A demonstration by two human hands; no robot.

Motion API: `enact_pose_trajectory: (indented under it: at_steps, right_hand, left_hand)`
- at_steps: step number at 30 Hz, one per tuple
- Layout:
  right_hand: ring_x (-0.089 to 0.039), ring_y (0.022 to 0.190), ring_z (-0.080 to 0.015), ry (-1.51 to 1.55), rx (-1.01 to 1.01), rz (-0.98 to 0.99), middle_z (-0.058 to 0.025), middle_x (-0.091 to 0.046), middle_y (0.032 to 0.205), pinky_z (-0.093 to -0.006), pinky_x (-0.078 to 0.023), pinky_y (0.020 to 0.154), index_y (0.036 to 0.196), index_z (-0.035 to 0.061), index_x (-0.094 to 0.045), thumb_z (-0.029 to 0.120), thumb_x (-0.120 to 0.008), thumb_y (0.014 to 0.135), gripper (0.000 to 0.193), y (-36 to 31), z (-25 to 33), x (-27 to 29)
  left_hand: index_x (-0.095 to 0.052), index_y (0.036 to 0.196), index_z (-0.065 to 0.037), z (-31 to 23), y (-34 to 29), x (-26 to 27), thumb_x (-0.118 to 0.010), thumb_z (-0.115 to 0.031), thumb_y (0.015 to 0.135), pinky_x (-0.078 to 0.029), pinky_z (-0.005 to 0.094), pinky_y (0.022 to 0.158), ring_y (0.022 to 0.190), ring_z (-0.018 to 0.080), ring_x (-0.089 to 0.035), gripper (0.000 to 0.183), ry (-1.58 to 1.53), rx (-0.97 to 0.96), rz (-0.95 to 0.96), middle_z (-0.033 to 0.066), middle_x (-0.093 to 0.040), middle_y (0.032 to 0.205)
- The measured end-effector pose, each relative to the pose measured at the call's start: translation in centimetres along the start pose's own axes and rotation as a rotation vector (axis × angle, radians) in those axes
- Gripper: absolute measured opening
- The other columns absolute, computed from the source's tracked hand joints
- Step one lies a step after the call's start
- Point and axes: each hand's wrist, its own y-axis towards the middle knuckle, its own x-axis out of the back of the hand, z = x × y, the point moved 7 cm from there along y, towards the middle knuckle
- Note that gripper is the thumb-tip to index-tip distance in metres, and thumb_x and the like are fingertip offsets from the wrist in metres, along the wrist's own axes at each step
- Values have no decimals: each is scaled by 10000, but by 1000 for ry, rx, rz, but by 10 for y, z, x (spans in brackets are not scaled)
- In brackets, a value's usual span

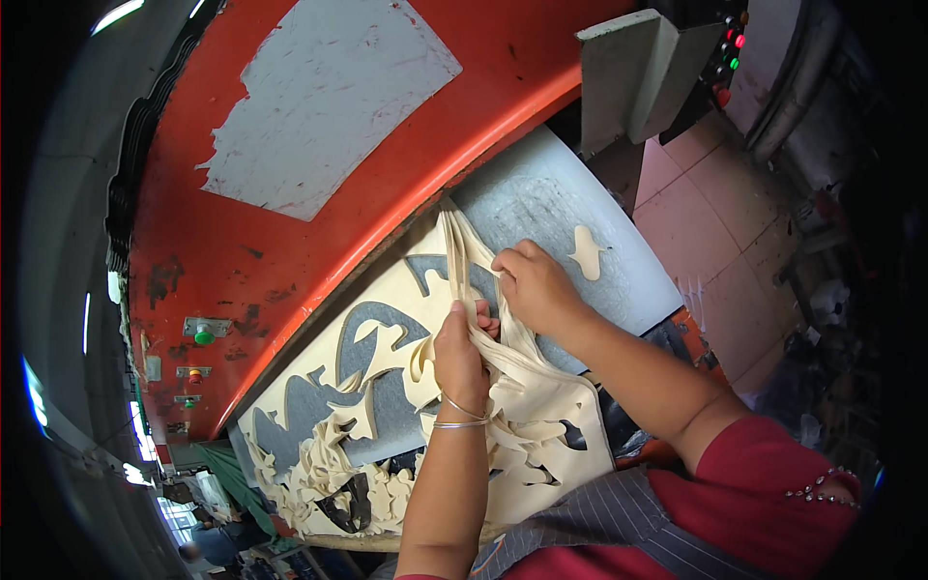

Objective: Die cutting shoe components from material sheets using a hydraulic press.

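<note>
A cream, cloth-like sheet [460, 253] with curved cut-out holes is gathered into long folds at its middle. My left hand [460, 362], with bracelets at the wrist, is closed round these folds. Just to the right, my right hand [541, 290] has its fingers curled and pinching the sheet's gathered edge. The sheet spreads flat to the left under the red machine and drapes toward my apron. Grey surface shows through its holes. A small loose cream cut piece [586, 253] lies to the right of my right hand.
A pale grey board [541, 198] lies under the sheet. Over its far side hangs a large red machine body [300, 266] with a green button [203, 334]. Cream scraps [324, 474] are heaped at the lower left. An angled metal bracket [638, 82] stands at the far right.
</note>
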Motion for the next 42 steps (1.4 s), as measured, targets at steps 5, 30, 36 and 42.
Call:
enact_pose_trajectory:
  at_steps: [5,30,36,42]
  right_hand:
    - [-646,622,-226,331,-239,211,-126,-653,676,-337,-503,601,818,5,-658,212,-638,829,209,0,7,-10]
    - [-468,487,-67,785,-698,464,-49,-601,687,-220,-348,415,883,-19,-641,155,-561,854,194,-9,-9,-43]
    - [-469,468,-75,805,-681,449,-56,-595,661,-231,-353,403,842,-21,-638,120,-538,835,173,-8,-9,-43]
    - [-474,481,-69,635,-577,400,-43,-591,655,-227,-370,422,824,-24,-638,104,-531,833,167,-8,-20,-44]
  left_hand:
    - [-627,945,19,-5,-3,-4,-521,-232,951,-440,223,614,650,94,-523,272,155,-58,26,14,-575,747]
    - [-637,990,42,-5,-6,-4,-416,-252,977,-434,232,644,686,111,-531,368,238,-108,-8,49,-598,783]
    - [-637,998,40,-4,-5,-5,-446,-237,978,-412,223,638,684,96,-497,338,258,-149,16,27,-576,779]
    - [-636,963,28,-3,-5,-6,-466,-221,973,-402,210,618,659,84,-489,302,248,-121,27,18,-569,747]
